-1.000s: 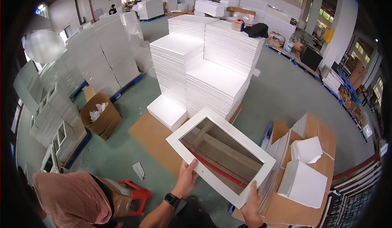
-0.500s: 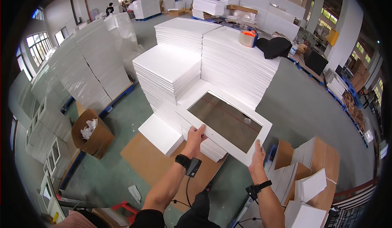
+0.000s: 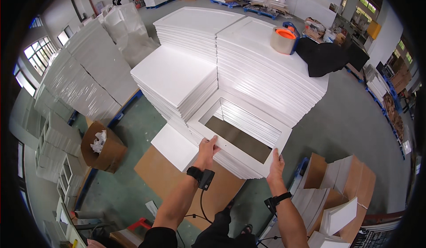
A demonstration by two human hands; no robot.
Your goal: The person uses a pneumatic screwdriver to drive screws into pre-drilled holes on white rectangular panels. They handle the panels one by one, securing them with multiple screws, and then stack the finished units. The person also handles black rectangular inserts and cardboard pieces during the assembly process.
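A single head-worn fisheye view looks steeply down from above. Both forearms enter from the near edge. White panel stacks [image 3: 248, 70] fill the middle; the far hall curves along the rim.

Both hands grip white open-centred frame panel [image 3: 242, 130], centre frame. Left hand [image 3: 207, 147] on near-left edge, thumb on top; right hand [image 3: 276, 163] on near-right corner. Panel lies flat over low stack of white panels [image 3: 230, 163]. Taller white stacks [image 3: 262, 66] behind, upper centre. Orange-cored tape roll [image 3: 284, 39] and black cloth [image 3: 326, 55] on top, upper right. Wrapped white stacks [image 3: 84, 84] at left. Round cardboard bin [image 3: 104, 148] with white scraps, lower left. Cardboard boxes [image 3: 337, 190] lower right. Green floor [image 3: 355, 128].
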